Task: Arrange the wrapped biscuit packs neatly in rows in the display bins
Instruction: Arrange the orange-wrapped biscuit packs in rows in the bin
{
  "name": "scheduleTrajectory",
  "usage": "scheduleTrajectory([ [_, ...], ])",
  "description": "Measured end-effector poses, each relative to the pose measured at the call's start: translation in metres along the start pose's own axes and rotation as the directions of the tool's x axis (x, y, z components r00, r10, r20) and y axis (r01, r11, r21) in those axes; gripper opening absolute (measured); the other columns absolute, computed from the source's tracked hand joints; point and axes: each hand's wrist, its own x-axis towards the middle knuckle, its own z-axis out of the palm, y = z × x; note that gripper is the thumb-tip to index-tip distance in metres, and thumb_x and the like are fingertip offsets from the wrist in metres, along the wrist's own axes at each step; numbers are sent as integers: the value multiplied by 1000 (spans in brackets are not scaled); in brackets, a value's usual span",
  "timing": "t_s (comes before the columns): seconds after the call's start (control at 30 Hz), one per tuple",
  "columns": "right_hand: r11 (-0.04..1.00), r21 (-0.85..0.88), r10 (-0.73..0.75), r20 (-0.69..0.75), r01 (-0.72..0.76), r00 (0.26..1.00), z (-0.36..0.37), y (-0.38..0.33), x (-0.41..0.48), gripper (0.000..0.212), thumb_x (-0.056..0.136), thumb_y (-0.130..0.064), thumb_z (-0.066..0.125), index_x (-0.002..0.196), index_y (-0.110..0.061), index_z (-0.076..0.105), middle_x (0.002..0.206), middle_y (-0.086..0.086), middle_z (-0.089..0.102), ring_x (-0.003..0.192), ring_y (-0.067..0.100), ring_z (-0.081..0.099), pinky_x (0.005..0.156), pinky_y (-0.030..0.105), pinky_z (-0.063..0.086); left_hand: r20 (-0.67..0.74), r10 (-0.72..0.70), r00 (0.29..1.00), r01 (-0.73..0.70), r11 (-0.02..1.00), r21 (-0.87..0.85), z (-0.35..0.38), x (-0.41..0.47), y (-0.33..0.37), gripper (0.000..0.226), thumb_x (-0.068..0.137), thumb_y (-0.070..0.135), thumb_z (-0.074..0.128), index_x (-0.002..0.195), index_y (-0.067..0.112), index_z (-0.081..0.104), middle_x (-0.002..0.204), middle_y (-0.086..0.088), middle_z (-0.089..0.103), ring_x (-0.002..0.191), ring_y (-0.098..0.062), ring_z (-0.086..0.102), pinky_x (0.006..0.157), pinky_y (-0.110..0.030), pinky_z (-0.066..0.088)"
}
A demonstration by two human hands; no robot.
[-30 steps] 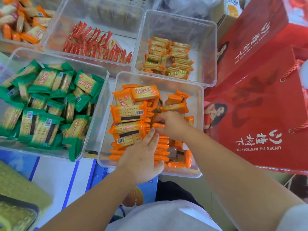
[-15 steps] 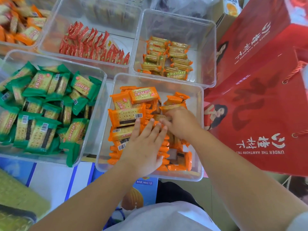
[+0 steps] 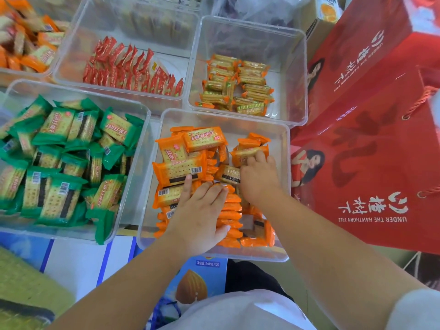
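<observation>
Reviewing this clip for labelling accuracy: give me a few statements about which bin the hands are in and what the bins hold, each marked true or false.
1. Both hands are in the bin of orange packs. True: the left hand lies flat on them, and the right hand is further back.
2. The bin of green packs is neatly rowed. False: they lie jumbled.
3. The red packs stand on edge in a row. True.
4. The red gift bags are left of the bins. False: they are to the right.
5. The right hand is in the far bin of small gold packs. False: no hand is there.
</observation>
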Motion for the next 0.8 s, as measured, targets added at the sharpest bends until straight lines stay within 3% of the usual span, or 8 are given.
scheduleTrajectory([
  [0.17,998,65,31,-47,-28,998,4,-2,-4,35,87,-33,60,120,-23,56,122,-3,59,122,25,40,97,40,32,1,-6,1000,6,1000,-11,3,1,-1,76,85,68,47,146,22,49,152,5,41,143,-22,32,121,-60,-5],
  [0.33,967,256,-4,-67,21,998,-4,6,-6,35,78,-16,65,110,-26,53,108,-1,67,115,27,49,90,40,32,6,-12,1000,12,1000,-23,2,1,-1,73,85,69,45,144,27,51,159,1,32,146,-22,28,121,-58,-9],
  [0.4,905,426,31,-97,13,995,-7,11,-7,38,79,-10,65,112,-26,56,107,1,66,109,28,55,86,38,38,10,-17,1000,18,1000,-22,2,1,-1,72,85,70,42,144,29,49,162,-1,28,146,-23,26,120,-58,-11],
  [0.47,774,633,85,-103,-1,991,-9,18,-9,39,82,-9,67,118,-22,60,110,4,63,102,28,59,81,35,45,11,-19,1000,19,1000,-19,2,1,-1,72,85,71,40,144,30,49,162,-2,27,147,-23,25,120,-57,-12],
  [0.53,683,729,100,-134,30,986,-12,22,-8,34,85,-13,70,118,-17,67,110,3,59,99,26,60,80,32,46,11,-15,1000,16,1000,-11,2,2,-1,73,85,71,40,144,30,48,160,0,31,147,-23,25,120,-57,-13],
  [0.67,646,749,-21,-177,148,984,-18,16,-7,28,89,-16,72,118,-18,72,110,-1,51,107,19,55,92,30,43,15,-9,1000,9,1000,-2,4,2,-2,75,87,70,39,150,29,41,159,8,33,148,-21,23,120,-59,-11],
  [0.8,665,724,-123,-137,184,983,-18,6,-6,27,94,-18,68,120,-22,73,119,2,67,113,20,60,96,34,47,19,-3,1000,3,1000,-30,3,0,-2,75,88,68,44,152,29,39,159,10,34,149,-19,25,120,-60,-7],
])
